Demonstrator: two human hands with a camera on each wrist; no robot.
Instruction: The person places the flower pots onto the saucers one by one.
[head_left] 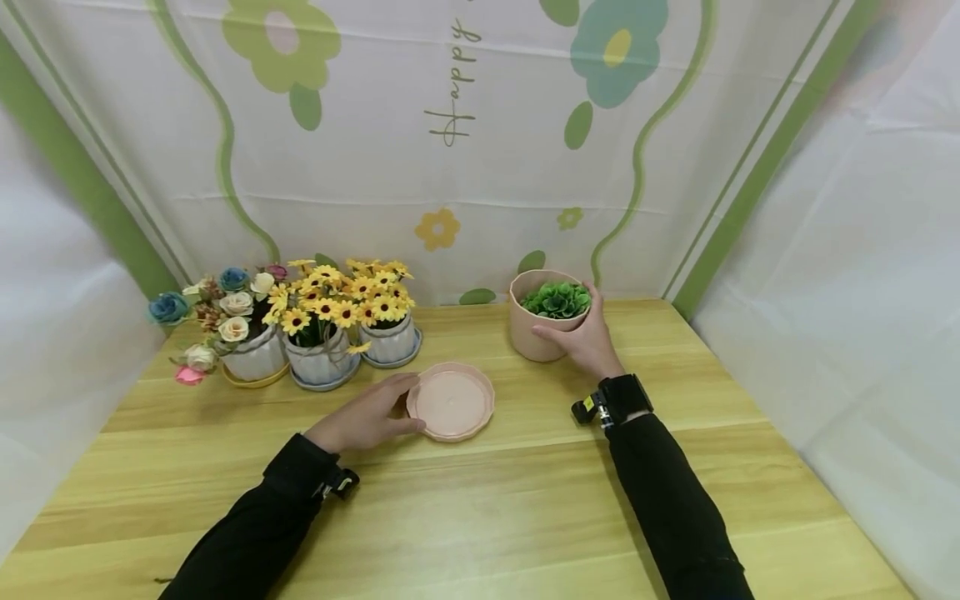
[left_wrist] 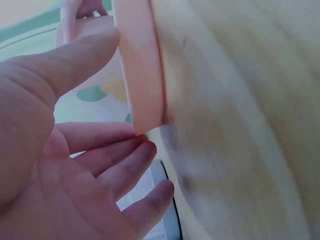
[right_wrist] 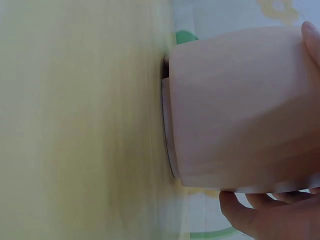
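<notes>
A round pink plant saucer [head_left: 452,404] with a scalloped rim lies on the wooden table, in the middle of the head view. My left hand [head_left: 369,414] holds its left edge, thumb and fingers set apart along the rim; the left wrist view shows the saucer's side wall [left_wrist: 140,60] between them. To the right and farther back, a pink flowerpot [head_left: 528,333] contains a leafy green plant [head_left: 557,300]. My right hand [head_left: 592,340] grips this pot from its right side, the thumb across the front. In the right wrist view the pot's base is at the tabletop.
Three potted artificial plants stand in a row at the back left: mixed roses [head_left: 236,325] and two pots of yellow daisies [head_left: 318,308], each on a saucer. A printed cloth [head_left: 495,175] hangs behind the table [head_left: 487,517], with white cloth at both sides.
</notes>
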